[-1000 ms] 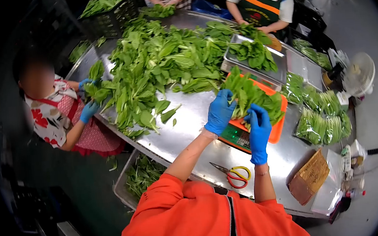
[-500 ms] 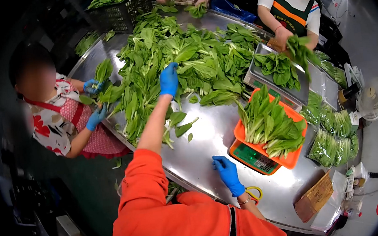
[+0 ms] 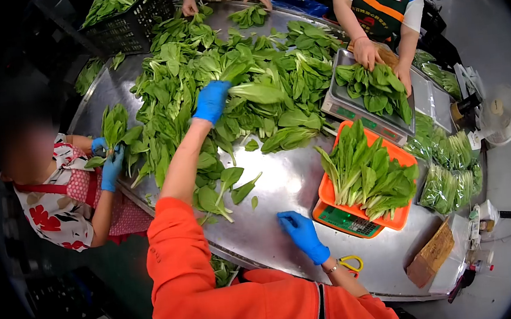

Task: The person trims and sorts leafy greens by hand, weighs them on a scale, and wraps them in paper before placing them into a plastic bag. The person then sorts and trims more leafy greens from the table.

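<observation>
My left hand (image 3: 212,101), in a blue glove, reaches over the pile of leafy greens (image 3: 170,88) on the metal table. Its fingers are closed on pale stems of leafy greens (image 3: 256,92), with the leaves fanning out to the right. My right hand (image 3: 303,235), also blue-gloved, lies on the bare metal with loosely bent fingers and holds nothing. Right of it, an orange tray (image 3: 407,207) carries a bunch of leafy greens (image 3: 366,174) on a scale (image 3: 349,221) with a green display. Yellow-handled scissors (image 3: 354,262) lie by my right wrist.
A co-worker at left holds greens in blue gloves (image 3: 112,166). Another, at top right, presses greens onto a second scale (image 3: 362,124); a third's hands are at the far edge. Bagged greens (image 3: 446,188), a wooden block (image 3: 431,253) and a fan (image 3: 499,115) are at right.
My left hand has moved slightly left in view and now has stems in it. My right hand stays put. The top-right co-worker has lowered greens onto the second scale.
</observation>
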A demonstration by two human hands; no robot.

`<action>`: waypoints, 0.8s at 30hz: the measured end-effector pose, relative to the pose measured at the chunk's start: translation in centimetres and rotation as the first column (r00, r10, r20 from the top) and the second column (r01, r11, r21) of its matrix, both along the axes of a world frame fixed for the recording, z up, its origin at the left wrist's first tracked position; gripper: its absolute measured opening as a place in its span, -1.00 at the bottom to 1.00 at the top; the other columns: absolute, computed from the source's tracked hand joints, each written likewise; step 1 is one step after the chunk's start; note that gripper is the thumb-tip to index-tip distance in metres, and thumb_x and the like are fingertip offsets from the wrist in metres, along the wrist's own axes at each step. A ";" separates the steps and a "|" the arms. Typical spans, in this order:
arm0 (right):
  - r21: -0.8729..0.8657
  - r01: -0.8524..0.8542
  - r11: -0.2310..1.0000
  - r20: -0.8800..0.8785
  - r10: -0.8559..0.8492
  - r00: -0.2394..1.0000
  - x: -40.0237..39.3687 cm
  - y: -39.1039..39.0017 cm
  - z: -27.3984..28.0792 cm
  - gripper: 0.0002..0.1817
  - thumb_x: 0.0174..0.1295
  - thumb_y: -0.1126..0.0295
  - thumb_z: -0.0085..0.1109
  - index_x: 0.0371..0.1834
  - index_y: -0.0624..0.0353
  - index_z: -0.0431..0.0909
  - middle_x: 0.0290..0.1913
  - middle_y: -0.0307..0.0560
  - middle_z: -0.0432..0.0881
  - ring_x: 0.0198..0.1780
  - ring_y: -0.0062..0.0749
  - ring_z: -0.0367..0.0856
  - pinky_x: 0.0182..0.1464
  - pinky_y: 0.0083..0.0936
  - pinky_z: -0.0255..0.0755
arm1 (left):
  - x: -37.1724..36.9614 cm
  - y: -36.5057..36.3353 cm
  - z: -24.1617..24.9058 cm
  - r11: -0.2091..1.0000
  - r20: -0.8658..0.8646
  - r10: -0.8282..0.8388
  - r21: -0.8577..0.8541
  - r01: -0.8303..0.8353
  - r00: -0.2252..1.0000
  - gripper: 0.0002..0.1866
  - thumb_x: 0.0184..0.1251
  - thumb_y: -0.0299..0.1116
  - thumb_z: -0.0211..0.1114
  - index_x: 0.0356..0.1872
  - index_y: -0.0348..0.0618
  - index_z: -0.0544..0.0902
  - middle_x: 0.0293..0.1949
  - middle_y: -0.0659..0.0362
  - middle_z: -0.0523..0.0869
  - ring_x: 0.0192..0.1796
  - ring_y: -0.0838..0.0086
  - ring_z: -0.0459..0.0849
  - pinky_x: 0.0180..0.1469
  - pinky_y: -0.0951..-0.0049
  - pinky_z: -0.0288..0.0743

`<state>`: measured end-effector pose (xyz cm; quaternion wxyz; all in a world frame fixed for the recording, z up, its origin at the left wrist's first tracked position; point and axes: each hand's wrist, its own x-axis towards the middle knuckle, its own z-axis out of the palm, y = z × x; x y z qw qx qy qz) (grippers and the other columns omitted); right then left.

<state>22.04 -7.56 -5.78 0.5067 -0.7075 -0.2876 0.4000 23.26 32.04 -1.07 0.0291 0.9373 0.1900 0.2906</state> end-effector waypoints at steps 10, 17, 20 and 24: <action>0.281 0.069 0.957 0.205 -0.130 0.970 1.9 10.1 5.4 -0.60 -0.01 0.30 0.24 -0.11 0.24 0.47 -0.26 -0.06 0.57 -0.31 -0.53 0.51 -0.26 -0.63 0.40 | -9.3 -15.2 -0.1 -0.166 0.405 0.351 -0.861 0.481 0.845 -0.72 0.03 -0.37 0.31 -0.23 -0.24 0.52 -0.37 0.21 0.61 -0.35 0.59 0.55 -0.26 0.62 0.44; 0.316 0.118 0.941 -0.044 -0.110 0.993 0.1 11.5 4.5 -0.74 0.05 0.39 0.16 -0.22 0.30 0.52 -0.34 -0.15 0.57 -0.30 -0.60 0.47 -0.23 -0.66 0.36 | -11.6 -21.3 -3.4 -0.265 0.369 0.364 -0.839 0.475 0.855 -0.74 0.11 -0.45 0.21 -0.14 -0.22 0.48 -0.24 0.19 0.57 -0.21 0.50 0.55 -0.14 0.53 0.45; 0.325 0.259 0.909 -0.203 -0.201 0.958 -1.0 11.0 4.5 -0.84 0.08 0.44 0.13 -0.34 0.32 0.55 -0.44 -0.20 0.54 -0.39 -0.66 0.43 -0.32 -0.70 0.34 | -11.8 -22.1 -3.5 -0.281 0.358 0.455 -0.811 0.513 0.816 -0.77 0.13 -0.45 0.20 -0.17 -0.24 0.49 -0.28 0.20 0.58 -0.29 0.55 0.54 -0.21 0.58 0.45; 0.435 0.301 0.849 -0.098 -0.288 0.953 -2.9 9.8 7.6 -0.83 0.10 0.45 0.08 -0.31 0.32 0.54 -0.45 -0.19 0.55 -0.42 -0.64 0.44 -0.35 -0.69 0.33 | -12.4 -20.7 -5.8 -0.315 0.428 0.590 -0.659 0.683 0.685 -0.80 0.18 -0.45 0.13 -0.16 -0.24 0.48 -0.32 0.21 0.58 -0.38 0.58 0.51 -0.28 0.61 0.44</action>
